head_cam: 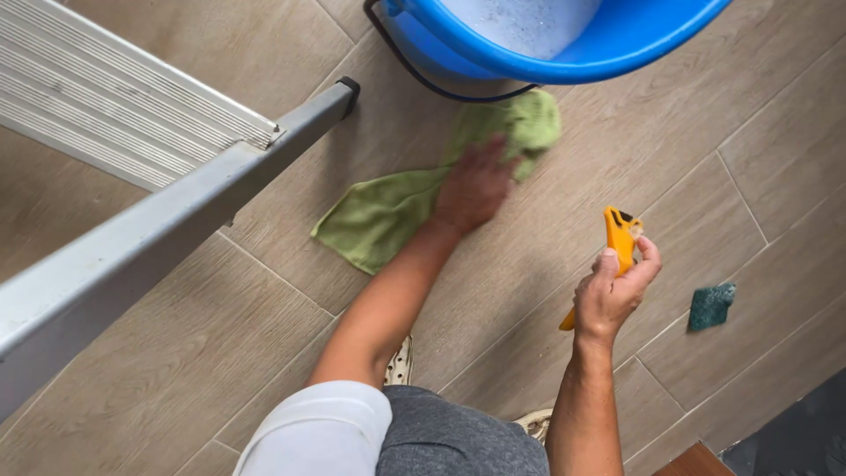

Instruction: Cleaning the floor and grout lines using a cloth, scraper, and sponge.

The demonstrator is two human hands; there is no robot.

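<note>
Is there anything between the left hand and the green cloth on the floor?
Nothing visible. The left hand already lies flat on the green cloth, pressing it to the tiled floor just below the blue bucket. The right hand holds a yellow scraper off to the side.

Prob. home interior, wood-look tile floor, stepladder, blue bucket

One bucket, one cloth, one scraper, one scouring pad, one ladder.
</note>
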